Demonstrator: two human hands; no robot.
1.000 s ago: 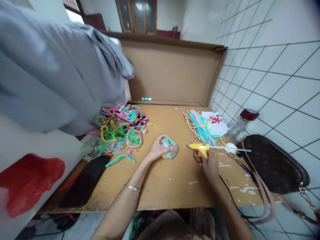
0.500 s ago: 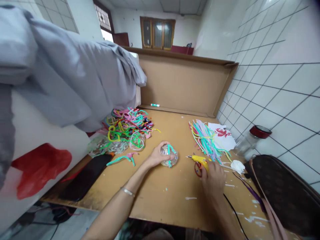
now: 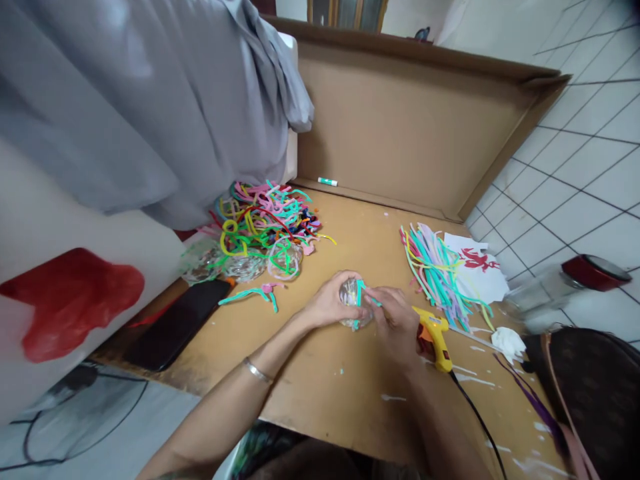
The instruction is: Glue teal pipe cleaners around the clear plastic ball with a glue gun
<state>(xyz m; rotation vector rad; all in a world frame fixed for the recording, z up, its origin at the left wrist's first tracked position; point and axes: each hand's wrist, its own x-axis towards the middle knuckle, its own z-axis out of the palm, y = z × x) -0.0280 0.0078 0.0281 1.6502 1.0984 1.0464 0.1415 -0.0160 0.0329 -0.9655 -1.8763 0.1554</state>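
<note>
My left hand point(image 3: 333, 301) is closed around a clear, round plastic piece point(image 3: 350, 293) with teal pipe cleaner strips on its top. My right hand point(image 3: 397, 323) is at the right side of the clear piece, its fingers pinching a short teal pipe cleaner point(image 3: 374, 302) against or just over it. Just right of that hand, a yellow glue gun point(image 3: 436, 337) rests on the table with its cord running toward the front edge; my hand partly hides it.
Left are a heap of tangled pipe cleaners point(image 3: 270, 217), clear round pieces point(image 3: 245, 265) and a black phone point(image 3: 177, 325). Right are a bundle of pipe cleaners point(image 3: 437, 270), white paper point(image 3: 475, 267), a glass bottle point(image 3: 540, 290) and a dark bag point(image 3: 590, 393). Cardboard point(image 3: 415, 120) stands behind.
My right hand has let go of the glue gun and moved left to the clear piece, now pinching a teal pipe cleaner. My left hand still holds the piece. The view has tilted down.
</note>
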